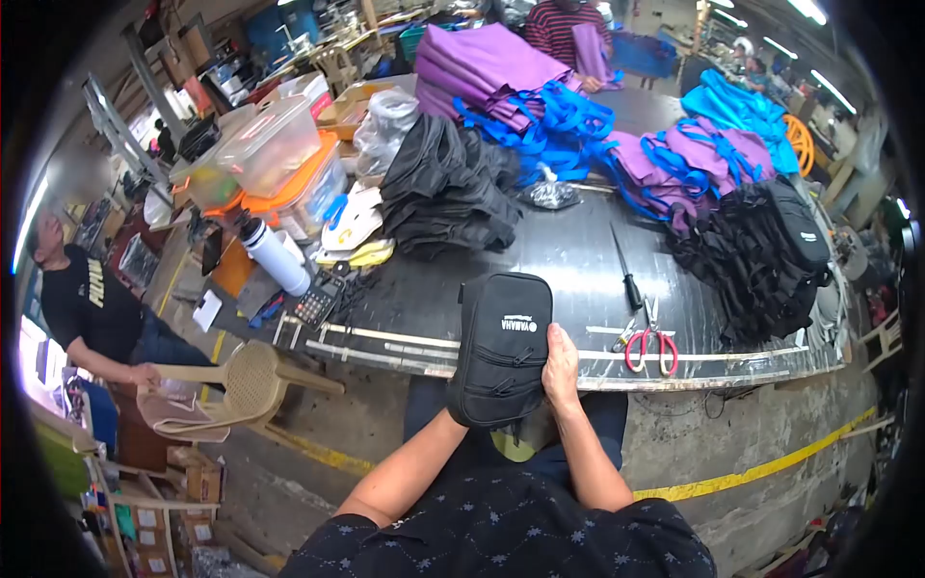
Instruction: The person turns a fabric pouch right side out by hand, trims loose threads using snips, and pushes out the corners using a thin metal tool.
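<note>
Right hand (pixel 560 369) grips the black YAMAHA pouch (pixel 503 352) by its side over the near worktop edge (pixel 405 354), probably for steadiness; can't tell with the hidden left hand.

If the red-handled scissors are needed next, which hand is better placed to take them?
Probably the right hand: it holds the black pouch from the side nearer the scissors; the left hand is hidden behind.

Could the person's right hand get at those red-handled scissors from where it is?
Probably yes: the scissors lie just to its right on the table, with nothing visible blocking. But the right hand is against the black pouch, so it would likely leave that first.
</note>
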Available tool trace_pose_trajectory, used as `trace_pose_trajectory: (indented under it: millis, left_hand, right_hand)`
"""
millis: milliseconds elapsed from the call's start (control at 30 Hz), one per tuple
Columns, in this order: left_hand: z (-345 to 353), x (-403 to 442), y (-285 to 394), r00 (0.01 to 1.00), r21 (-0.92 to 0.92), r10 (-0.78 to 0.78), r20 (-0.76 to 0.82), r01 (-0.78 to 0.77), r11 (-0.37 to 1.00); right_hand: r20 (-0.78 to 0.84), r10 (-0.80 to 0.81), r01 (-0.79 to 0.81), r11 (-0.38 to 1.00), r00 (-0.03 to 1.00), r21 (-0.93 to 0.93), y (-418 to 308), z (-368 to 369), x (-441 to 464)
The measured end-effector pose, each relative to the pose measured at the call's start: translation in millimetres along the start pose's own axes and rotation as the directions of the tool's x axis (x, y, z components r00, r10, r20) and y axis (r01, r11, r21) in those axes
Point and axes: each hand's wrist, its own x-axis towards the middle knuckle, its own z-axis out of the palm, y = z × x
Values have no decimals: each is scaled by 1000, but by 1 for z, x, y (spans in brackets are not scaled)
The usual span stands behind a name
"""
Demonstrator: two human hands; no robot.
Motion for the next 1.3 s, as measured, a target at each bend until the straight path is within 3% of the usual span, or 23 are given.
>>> trace_pose_trajectory:
  millis: [33,167,200,300,367,433,533,600,667,733,900,1100,1300]
  left_hand:
    - [-13,3,-9,999,-147,-30,23,33,989]
    - [-61,17,-41,991,-542,-57,121,114,833]
    - [-70,21,-48,988,-602,-51,144,128,788]
    - [-94,28,-63,981,-695,-32,191,158,702]
    - [-113,35,-76,977,-704,13,214,145,695]
    - [-134,37,-97,969,-716,56,239,137,685]
    - [-143,36,-116,988,-657,-99,116,151,739]
    - [-138,33,-117,981,-539,-1,193,107,836]
    - [-129,34,-109,957,-561,68,281,107,821]
    - [-130,40,-112,924,-699,122,363,184,691]
    - [-131,47,-104,926,-773,118,358,223,594]
    - [-122,47,-73,942,-693,18,336,234,682]
    - [-110,43,-52,965,-609,-32,259,189,771]
  right_hand:
    - [-25,32,-30,997,999,76,3,1,2]
    - [4,-49,49,989,999,-139,42,-37,29]
    - [-26,-35,26,963,999,-268,43,-42,32]
    - [-32,-202,134,751,979,-647,18,-41,21]
    - [7,-290,208,668,957,-714,35,-61,23]
    - [-113,-247,119,757,962,-642,48,-71,19]
    - [-56,-291,176,708,955,-684,56,-72,21]
    - [-21,-293,181,642,956,-745,55,-72,22]
    - [-8,-279,174,623,960,-763,54,-71,24]
    - [-59,-222,110,677,973,-728,48,-65,25]
    - [-44,-202,93,622,978,-777,38,-53,24]
    - [-34,-265,129,572,964,-810,44,-55,24]
    - [-21,-191,85,529,981,-844,28,-45,19]
